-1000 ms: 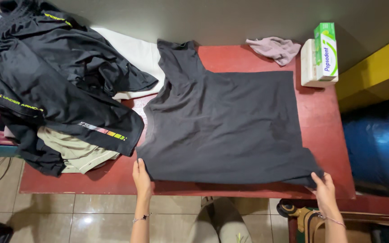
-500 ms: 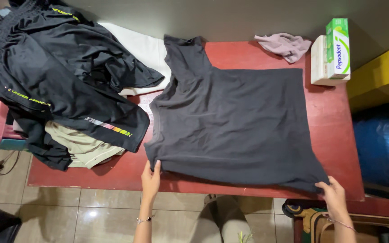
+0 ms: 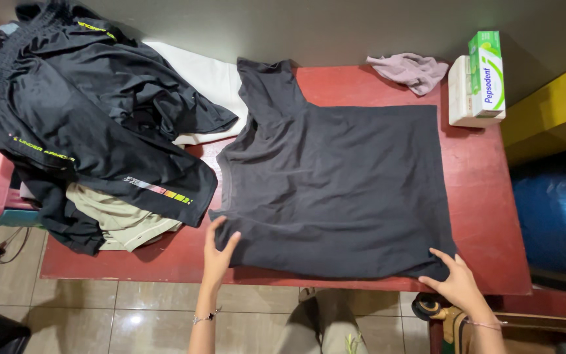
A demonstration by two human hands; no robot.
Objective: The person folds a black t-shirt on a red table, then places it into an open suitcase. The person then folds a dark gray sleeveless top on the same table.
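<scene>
Black tee point(image 3: 335, 183) lies flat on red table point(image 3: 486, 196), one sleeve up toward wall. L hand point(image 3: 218, 252) rests on near-left corner, fingers spread, pinning cloth flat. R hand point(image 3: 454, 282) presses near-right hem corner, fingers apart, nothing gripped. Clothes pile point(image 3: 93, 124) sits left, w/ its edge just beside tee; boxes point(image 3: 478, 78) far right, clear.

Light is moderate and even, falling from above, so shadows stay soft: a thin dark band lies under the near edge of the dark shirt point(image 3: 335, 190) on the red table point(image 3: 486, 223), and a shadow sits beside the box point(image 3: 476, 82) at 1 o'clock. The glossy floor tiles point(image 3: 126, 321) at 7 o'clock show pale glare patches. Focus is sharp at centre, with mild wide-angle stretching toward the edges and deep, detail-poor blacks in the clothes pile point(image 3: 80, 124) at 10 o'clock.
</scene>
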